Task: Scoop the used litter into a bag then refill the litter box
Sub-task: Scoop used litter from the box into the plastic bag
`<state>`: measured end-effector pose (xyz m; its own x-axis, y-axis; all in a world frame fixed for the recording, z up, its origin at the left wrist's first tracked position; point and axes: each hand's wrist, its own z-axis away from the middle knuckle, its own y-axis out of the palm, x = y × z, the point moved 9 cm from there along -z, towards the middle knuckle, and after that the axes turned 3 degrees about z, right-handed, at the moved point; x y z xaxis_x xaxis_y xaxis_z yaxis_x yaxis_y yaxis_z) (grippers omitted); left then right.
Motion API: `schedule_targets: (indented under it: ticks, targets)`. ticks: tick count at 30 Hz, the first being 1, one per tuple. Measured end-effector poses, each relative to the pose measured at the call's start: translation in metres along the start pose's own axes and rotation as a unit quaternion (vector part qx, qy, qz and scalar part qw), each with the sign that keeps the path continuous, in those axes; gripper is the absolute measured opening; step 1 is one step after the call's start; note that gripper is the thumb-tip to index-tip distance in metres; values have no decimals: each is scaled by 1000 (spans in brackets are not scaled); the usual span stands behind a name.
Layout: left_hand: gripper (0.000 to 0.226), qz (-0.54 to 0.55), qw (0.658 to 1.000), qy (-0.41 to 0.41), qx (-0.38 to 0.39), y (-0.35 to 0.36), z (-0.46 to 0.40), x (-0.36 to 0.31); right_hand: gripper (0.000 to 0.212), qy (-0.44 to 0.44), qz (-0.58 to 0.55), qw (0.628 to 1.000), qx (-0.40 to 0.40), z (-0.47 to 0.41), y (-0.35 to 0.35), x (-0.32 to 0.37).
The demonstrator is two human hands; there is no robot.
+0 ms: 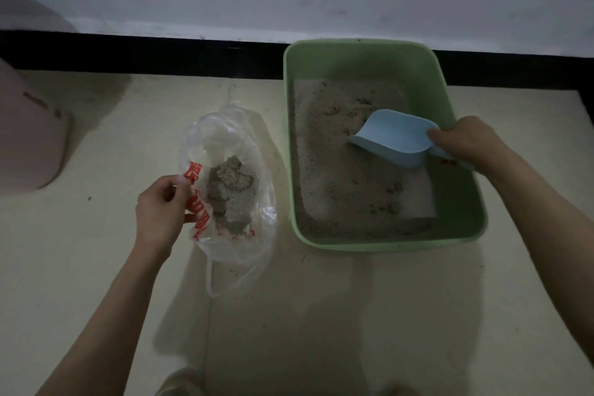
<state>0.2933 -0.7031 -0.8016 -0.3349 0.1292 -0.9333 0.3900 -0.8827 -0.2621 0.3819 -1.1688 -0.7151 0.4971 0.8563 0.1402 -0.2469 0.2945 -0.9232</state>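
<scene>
On the floor beside the green litter box, the left hand pinches the bag rim open; the right hand grips the blue scoop inside the box. Risk: litter spilling between box and bag if the rim sags. Scoop's long axis runs right-to-left, mouth toward the bag.

I count one green litter box, one blue scoop, one clear plastic bag, one pink bin, and my two hands: left hand, right hand
</scene>
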Motion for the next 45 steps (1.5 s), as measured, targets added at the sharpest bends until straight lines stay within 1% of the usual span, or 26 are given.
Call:
schedule_targets:
  ticks: [3,6,8,9,10,12,20,21,24,26,29,32,39,45]
  targets:
    - [23,10,1000,-6,-5,-2,0,2,35,10,37,999,1,-5,-13,-7]
    - [23,11,1000,-12,-3,1,2,4,36,20,47,999,19,-1,-4,-15]
    - [22,10,1000,-16,2,5,2,4,37,19,14,999,33,0,12,-16]
    - [21,8,1000,-16,3,6,2,5,34,17,-10,999,39,1,21,-15]
    - [18,6,1000,-16,3,6,2,4,32,17,-31,998,45,0,30,-15]
    - [11,2,1000,-12,1,6,0,3,34,18,-60,997,53,-2,43,-14]
    - [9,-9,1000,-12,0,5,0,7,45,-21,-95,993,63,-19,76,8]
    - [9,-11,1000,-13,2,6,0,7,45,-22,-98,993,68,-20,80,12]
    - [10,-12,1000,-11,6,8,0,6,30,-3,-114,990,86,-23,89,19]
    - [14,-14,1000,-6,5,8,-1,4,25,9,-139,986,93,-22,94,17]
    - [11,-18,1000,-4,0,4,0,4,34,10,-191,978,89,-15,103,5]
    - [10,-20,1000,-7,-3,1,1,6,35,1,-226,972,71,-6,105,-2]
    - [9,-25,1000,-1,2,0,2,5,42,-38,-259,963,67,11,96,1]
    - [8,-21,1000,-6,9,2,5,9,30,-65,-285,955,47,26,74,-2]
